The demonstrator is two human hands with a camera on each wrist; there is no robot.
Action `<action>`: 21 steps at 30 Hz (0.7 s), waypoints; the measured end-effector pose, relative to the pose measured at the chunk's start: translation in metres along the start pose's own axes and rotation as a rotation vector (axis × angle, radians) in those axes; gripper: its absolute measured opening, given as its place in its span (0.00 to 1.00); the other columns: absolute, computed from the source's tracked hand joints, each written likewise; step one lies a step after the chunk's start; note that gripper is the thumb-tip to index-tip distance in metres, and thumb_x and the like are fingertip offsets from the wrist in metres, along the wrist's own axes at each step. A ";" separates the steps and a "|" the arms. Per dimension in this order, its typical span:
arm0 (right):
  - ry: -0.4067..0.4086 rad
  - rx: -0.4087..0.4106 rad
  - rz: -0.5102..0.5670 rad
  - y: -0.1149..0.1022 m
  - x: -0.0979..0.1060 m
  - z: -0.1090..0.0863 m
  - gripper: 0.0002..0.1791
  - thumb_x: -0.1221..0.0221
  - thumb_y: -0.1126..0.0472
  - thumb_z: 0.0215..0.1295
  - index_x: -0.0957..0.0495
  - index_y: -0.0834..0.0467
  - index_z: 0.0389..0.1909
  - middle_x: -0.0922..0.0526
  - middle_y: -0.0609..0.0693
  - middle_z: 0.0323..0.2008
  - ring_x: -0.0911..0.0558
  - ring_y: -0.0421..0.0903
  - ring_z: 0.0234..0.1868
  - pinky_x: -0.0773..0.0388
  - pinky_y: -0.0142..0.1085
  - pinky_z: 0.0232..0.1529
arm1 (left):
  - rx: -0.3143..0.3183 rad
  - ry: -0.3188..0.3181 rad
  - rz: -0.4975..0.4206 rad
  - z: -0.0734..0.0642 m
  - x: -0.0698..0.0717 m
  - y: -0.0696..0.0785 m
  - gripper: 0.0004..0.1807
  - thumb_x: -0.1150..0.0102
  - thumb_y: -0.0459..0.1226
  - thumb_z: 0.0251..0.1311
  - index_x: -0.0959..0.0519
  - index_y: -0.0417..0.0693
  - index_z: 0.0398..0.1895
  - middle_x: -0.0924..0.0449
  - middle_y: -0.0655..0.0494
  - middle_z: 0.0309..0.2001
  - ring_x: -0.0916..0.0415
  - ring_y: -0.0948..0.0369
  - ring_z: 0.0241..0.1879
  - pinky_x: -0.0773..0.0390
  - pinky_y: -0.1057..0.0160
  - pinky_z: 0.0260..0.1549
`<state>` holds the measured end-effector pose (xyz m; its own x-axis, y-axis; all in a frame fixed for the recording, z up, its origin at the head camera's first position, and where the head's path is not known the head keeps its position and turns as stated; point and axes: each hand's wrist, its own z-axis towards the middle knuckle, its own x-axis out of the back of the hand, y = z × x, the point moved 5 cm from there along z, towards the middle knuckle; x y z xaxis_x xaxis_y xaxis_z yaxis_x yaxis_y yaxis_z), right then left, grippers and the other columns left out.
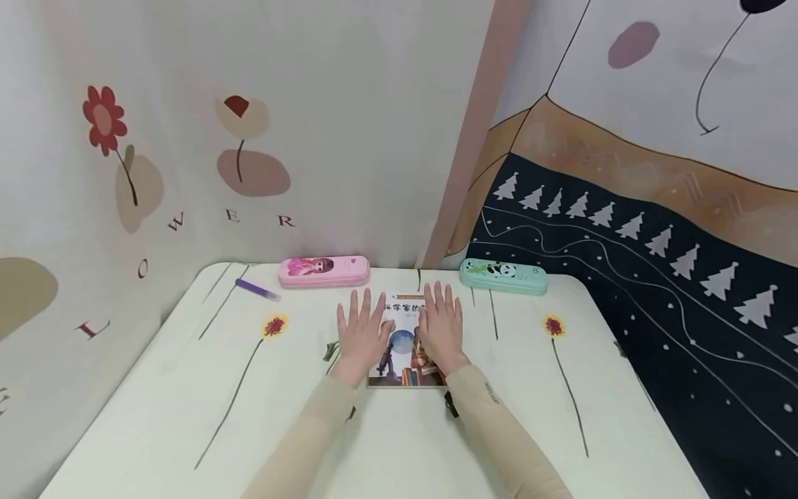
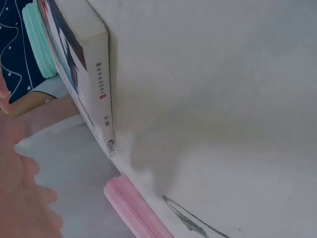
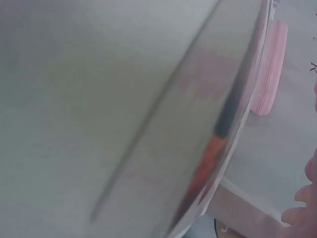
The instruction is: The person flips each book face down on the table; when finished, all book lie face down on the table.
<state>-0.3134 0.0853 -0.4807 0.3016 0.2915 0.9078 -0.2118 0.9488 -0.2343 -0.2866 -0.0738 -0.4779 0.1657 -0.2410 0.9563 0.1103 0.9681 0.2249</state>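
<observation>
A thick book (image 1: 402, 346) with an illustrated cover and Chinese lettering lies flat in the middle of the table. My left hand (image 1: 361, 335) is spread at its left side, fingers pointing away from me. Over the right part of the cover is my right hand (image 1: 442, 328), also with straight fingers, hiding some of the picture and title. In the left wrist view the white spine (image 2: 100, 94) faces the camera, and the hand appears raised above the table. The book (image 3: 213, 158) is blurred in the right wrist view. Whether either palm touches the cover, I cannot tell.
At the table's back edge a pink pencil case (image 1: 324, 272) stands left of the book, and a mint-green panda pencil case (image 1: 503, 276) stands to the right. A purple pen (image 1: 257, 289) lies at the back left. Printed curtains (image 1: 349, 138) hang behind the flower-patterned tablecloth (image 1: 187, 409).
</observation>
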 end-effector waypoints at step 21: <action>-0.005 -0.193 0.736 0.060 -0.017 -0.002 0.10 0.45 0.67 0.60 0.19 0.62 0.41 0.18 0.56 0.39 0.20 0.48 0.39 0.22 0.37 0.38 | 0.105 -0.090 -0.766 -0.023 -0.017 -0.032 0.07 0.37 0.34 0.49 0.18 0.45 0.33 0.18 0.55 0.32 0.25 0.65 0.30 0.25 0.68 0.33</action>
<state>-0.3299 0.1374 -0.5108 0.1415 0.8573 0.4950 -0.1900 0.5142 -0.8363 -0.2701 -0.1023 -0.5062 -0.0004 -0.8433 0.5374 0.0677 0.5362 0.8414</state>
